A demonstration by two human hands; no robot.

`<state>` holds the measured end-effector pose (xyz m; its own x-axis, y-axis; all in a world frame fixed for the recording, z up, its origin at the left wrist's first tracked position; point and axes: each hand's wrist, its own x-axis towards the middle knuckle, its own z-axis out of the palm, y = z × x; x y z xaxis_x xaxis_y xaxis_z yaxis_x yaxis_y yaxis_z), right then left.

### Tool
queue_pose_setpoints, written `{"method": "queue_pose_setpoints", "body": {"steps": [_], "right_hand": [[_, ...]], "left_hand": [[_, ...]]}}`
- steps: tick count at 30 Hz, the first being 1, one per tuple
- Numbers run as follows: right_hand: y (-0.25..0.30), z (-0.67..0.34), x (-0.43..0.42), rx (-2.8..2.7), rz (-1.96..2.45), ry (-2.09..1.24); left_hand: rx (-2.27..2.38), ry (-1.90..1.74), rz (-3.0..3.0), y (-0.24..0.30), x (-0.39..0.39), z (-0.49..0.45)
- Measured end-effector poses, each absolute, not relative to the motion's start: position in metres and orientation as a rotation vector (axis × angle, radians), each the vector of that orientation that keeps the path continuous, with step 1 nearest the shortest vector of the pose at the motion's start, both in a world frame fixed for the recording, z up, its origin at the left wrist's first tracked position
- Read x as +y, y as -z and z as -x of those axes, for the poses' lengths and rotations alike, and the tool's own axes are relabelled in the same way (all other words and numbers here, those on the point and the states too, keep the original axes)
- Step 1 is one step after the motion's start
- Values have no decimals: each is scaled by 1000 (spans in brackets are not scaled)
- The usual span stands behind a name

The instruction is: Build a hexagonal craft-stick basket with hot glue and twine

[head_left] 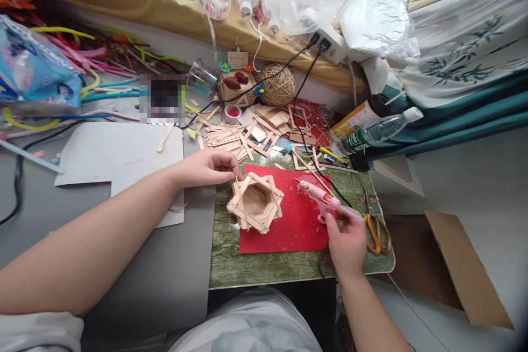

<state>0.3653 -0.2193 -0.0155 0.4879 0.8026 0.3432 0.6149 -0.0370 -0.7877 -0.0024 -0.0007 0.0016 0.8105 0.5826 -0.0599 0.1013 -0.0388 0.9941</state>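
A hexagonal basket of stacked craft sticks (270, 215) sits on the left part of a red sheet (297, 234), its open top facing up. My left hand (208, 168) is closed in a pinch at the basket's upper left edge, apparently on thin twine (181, 209), which trails from beneath the hand; the fingertips partly hide it. In my right hand (348, 242) is a pink hot glue gun (319, 196), held over the sheet's right side. Its nozzle points up and left toward the basket, and a clear glue stick (350, 212) protrudes from its back.
Orange-handled scissors (376, 231) lie right of my right hand. Behind the sheet are loose craft sticks (225, 137), a twine ball (278, 83) and a black cord (304, 135). A plastic bottle (377, 131) leans at the right; grey cardboard (124, 148) lies left.
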Motion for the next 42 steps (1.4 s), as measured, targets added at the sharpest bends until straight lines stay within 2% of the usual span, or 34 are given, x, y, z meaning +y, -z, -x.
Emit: {"method": "queue_pose_setpoints", "body": {"steps": [2, 6, 13, 18, 29, 42], "right_hand": [[14, -355, -236, -1253, 1690, -79], [-1, -313, -250, -1836, 1535, 36], [-37, -237, -188, -2212, 1149, -137], [-41, -218, -157, -2253, 1167, -290], [-37, -221, -152, -2236, 1240, -403], [-37, -223, -152, -2264, 1229, -408]], "left_hand": [[552, -426, -1571, -1, -1, 2], [538, -424, -1575, 1, -1, 3], [544, -434, -1591, 1, -2, 2], [569, -424, -1652, 2, 0, 1], [549, -452, -1605, 2, 0, 2], [571, -425, -1648, 3, 1, 1]]}}
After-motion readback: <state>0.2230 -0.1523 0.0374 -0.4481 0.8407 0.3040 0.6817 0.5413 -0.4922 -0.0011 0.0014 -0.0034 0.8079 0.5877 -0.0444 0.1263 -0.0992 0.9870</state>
